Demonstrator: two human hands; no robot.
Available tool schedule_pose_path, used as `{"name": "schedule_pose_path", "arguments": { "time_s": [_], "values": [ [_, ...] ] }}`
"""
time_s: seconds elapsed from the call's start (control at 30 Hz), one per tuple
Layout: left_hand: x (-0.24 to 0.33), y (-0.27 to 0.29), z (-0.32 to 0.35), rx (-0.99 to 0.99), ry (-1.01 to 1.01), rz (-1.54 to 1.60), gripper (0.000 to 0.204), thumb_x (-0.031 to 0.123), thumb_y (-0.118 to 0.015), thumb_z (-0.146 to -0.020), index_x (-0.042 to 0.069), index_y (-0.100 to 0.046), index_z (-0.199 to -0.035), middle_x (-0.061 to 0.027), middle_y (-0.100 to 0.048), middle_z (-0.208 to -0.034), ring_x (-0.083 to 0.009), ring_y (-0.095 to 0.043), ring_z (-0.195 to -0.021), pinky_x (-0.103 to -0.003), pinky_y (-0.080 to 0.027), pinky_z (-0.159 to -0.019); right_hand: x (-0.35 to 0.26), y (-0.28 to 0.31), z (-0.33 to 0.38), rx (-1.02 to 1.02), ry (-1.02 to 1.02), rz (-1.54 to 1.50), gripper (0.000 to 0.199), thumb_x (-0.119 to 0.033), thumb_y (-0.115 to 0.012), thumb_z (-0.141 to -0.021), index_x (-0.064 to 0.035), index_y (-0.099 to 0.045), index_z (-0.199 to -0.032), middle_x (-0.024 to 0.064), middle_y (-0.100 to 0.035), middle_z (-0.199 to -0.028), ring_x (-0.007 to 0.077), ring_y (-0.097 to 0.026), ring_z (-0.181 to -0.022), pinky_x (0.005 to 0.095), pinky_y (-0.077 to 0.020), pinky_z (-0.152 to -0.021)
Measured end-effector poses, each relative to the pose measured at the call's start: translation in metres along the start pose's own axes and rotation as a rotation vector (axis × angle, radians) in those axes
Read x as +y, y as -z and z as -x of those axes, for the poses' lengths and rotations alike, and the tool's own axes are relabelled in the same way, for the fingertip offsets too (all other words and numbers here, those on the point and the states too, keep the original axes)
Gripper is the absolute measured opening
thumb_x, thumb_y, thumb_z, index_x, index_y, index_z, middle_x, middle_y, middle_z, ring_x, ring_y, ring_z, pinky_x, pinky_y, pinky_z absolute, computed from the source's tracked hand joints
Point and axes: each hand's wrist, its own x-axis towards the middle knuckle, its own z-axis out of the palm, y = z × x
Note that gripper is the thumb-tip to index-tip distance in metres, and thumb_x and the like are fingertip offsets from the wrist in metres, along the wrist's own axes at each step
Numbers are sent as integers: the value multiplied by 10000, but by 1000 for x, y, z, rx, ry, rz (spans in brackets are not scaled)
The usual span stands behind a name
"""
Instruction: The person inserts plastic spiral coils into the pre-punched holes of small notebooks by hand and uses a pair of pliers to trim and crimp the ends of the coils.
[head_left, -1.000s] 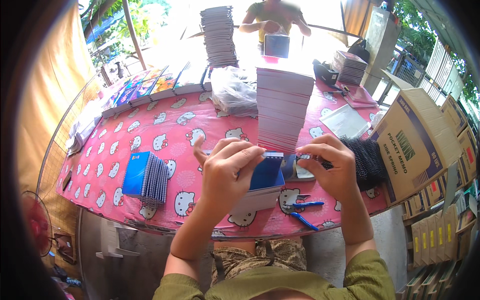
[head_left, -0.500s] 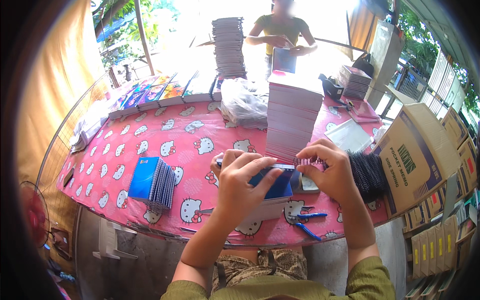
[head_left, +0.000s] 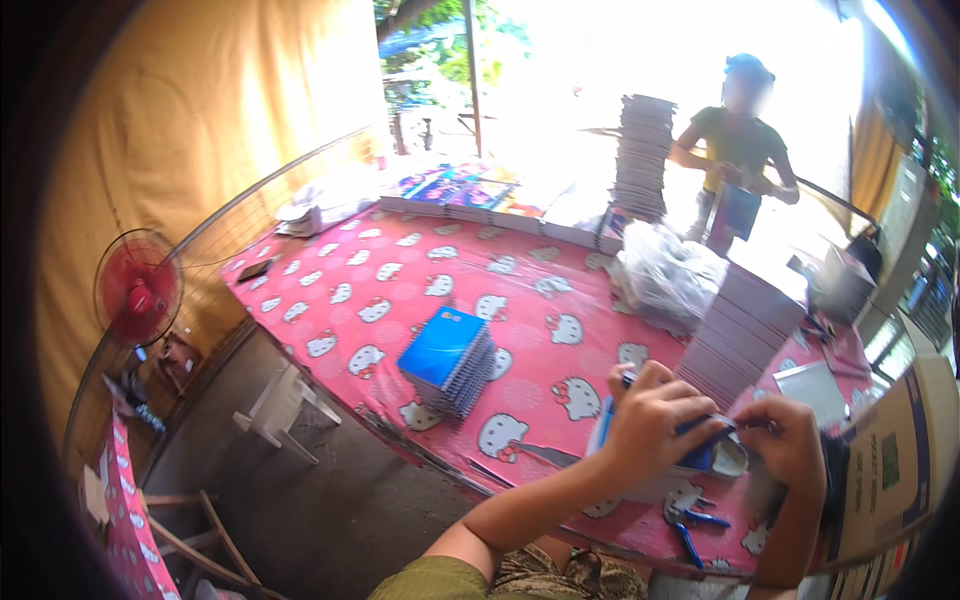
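My left hand (head_left: 655,425) is closed around a small blue notebook (head_left: 702,455), fingers across its top. At the notebook's right end, my right hand (head_left: 787,440) pinches at its edge. A thin dark wire coil seems to be between these fingers, but blur hides its detail. Under the hands lies a pale block of paper (head_left: 650,487), mostly covered. Blue-handled cutting pliers (head_left: 690,522) rest on the table just in front. Further left stands a stack of blue spiral notebooks (head_left: 445,355). A tall stack of unbound booklets (head_left: 742,325) rises beyond my hands.
The pink patterned tablecloth (head_left: 400,290) covers the table. A pointed metal blade (head_left: 548,455) lies near its front edge. Clear plastic bags (head_left: 665,270) and a tall book pile (head_left: 643,155) stand farther back. A carton (head_left: 890,470) is right; another person (head_left: 738,150) works across the table.
My view has swung left, so the table sits further right and a red fan and stool show more fully. My hands stay at the notebook; the right one has closed in on its edge.
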Motion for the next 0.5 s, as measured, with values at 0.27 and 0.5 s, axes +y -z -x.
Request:
{"name": "schedule_pose_path", "arguments": {
  "time_s": [0.27,0.5],
  "values": [
    [-3,-2,8,7,13,-45,173,287,-719,-792,171,-744,-918,66,-684,-867,-149,-519,-878,-390,-257,-903,6,-30,4,245,153,92,63,-28,-664,-782,-5,-636,-835,81,-595,-765,223,-566,-694,331,-438,-646],
    [-4,-2,10,2,10,-39,178,248,-729,-782,177,-740,-945,77,-682,-883,-138,-515,-869,-393,-247,-891,7,-27,-1,176,115,112,197,17,-717,-641,-10,-594,-792,79,-540,-760,225,-531,-679,318,-425,-638]
  ]
}}
